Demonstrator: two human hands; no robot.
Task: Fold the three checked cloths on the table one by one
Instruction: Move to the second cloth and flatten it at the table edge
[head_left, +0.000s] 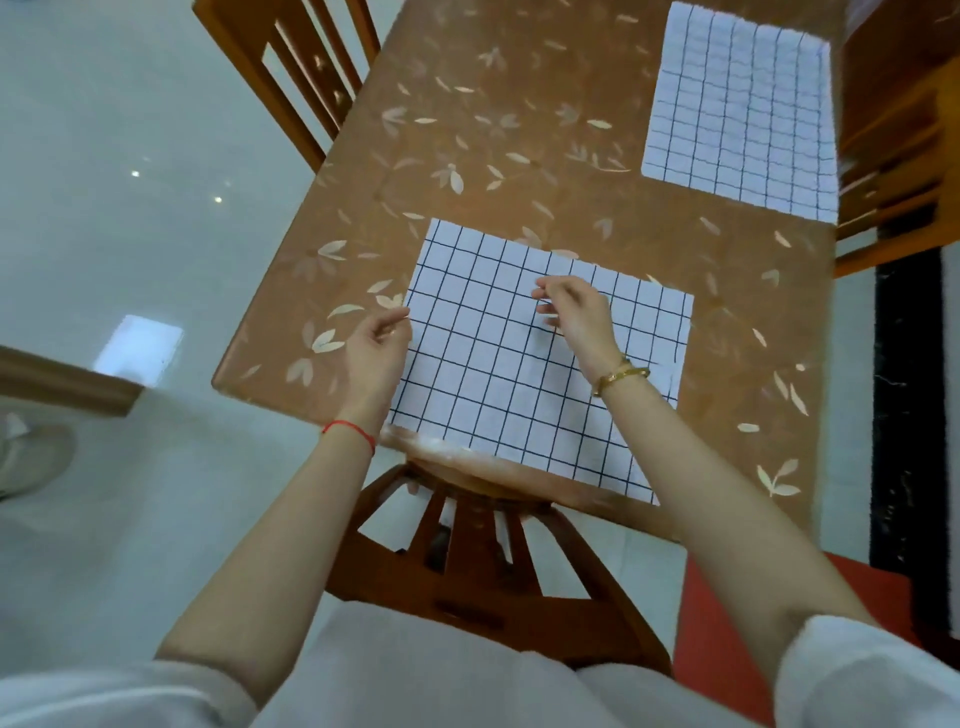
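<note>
L hand (376, 348) is at the left edge of the near checked cloth (493, 395). Its fingers are curled there, but I cannot tell if they pinch it. This cloth lies flat under both hands, long axis from L to R, front edge along the table (467, 130) edge. R hand (574, 317) hovers over the cloth's middle, fingers loosely bent, thumb and forefinger apart, holding nothing. Bare table lies beyond both hands. The 2nd checked cloth (737, 104) is far beyond the R hand, at the table's right edge, long axis pointing away.
</note>
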